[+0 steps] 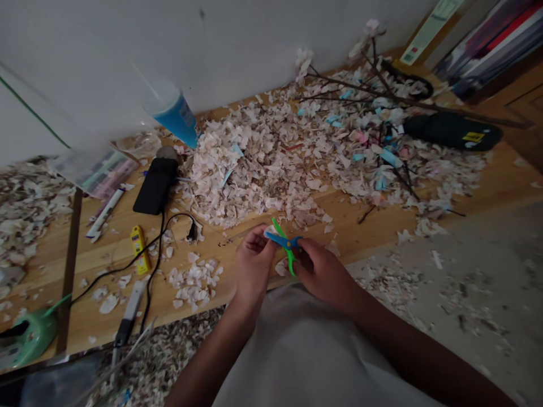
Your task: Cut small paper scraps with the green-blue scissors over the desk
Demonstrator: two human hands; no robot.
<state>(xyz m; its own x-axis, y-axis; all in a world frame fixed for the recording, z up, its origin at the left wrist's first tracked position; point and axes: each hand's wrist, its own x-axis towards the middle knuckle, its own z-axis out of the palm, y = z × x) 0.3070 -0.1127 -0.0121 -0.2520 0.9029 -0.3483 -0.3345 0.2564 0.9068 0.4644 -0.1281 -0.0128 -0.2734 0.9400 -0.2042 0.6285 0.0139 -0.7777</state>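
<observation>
My right hand (319,269) grips the handles of a pair of green and blue scissors (288,244), whose blades are spread apart and point to the left. Between the blades shows a small pale piece, like a petal or paper scrap (270,230). My left hand (255,254) pinches that piece with thumb and fingers, close to the blue blade. Both hands are just above the table's front edge. Behind them lies a large heap of pale petal-like scraps (250,169).
A blue cup with a straw (178,116), a black phone (156,185), cables, a white marker (105,213) and a yellow packet (140,250) stand or lie left. Branches (407,102) and a dark pouch (453,131) lie right. More scraps cover the floor (470,305).
</observation>
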